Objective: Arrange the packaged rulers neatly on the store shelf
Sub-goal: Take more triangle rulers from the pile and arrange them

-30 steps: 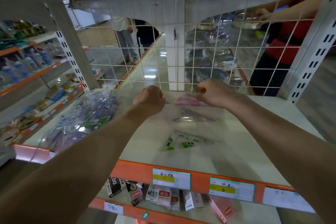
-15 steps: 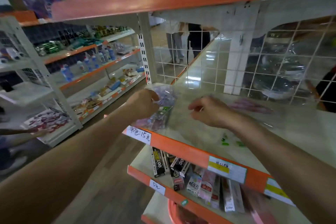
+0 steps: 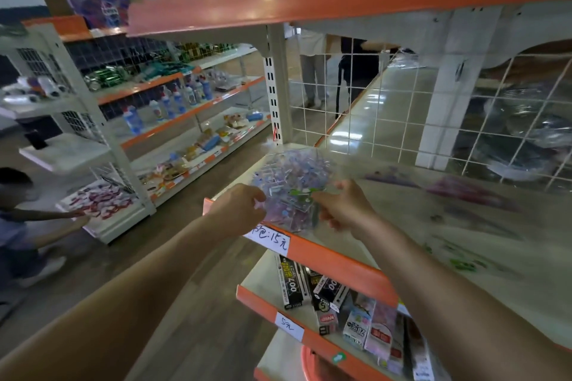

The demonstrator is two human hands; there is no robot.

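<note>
Both hands bracket the heap of packaged rulers [image 3: 291, 176] on the shelf [image 3: 402, 226]: it lies between and just beyond the fingertips, the left hand [image 3: 238, 210] pinching its left edge with curled fingers, the right hand [image 3: 343, 207] pinching its right, neither nearer

Right hand [image 3: 343, 207] has reached the ruler pile [image 3: 291, 182].

**Price tags and pack print on two shelf edges**

A white handwritten tag [image 3: 270, 240] on the orange front edge of the shelf [image 3: 340, 264] reads "包:15元", and its start is hidden. A smaller tag [image 3: 289, 329] on the lower shelf [image 3: 257, 301] edge reads "5元". Behind it, black packs [image 3: 292, 283] show large white digits ending in "00", and one carries a circled "5". A white pack [image 3: 359, 331] shows "20". Other print is too blurred to read.
</note>
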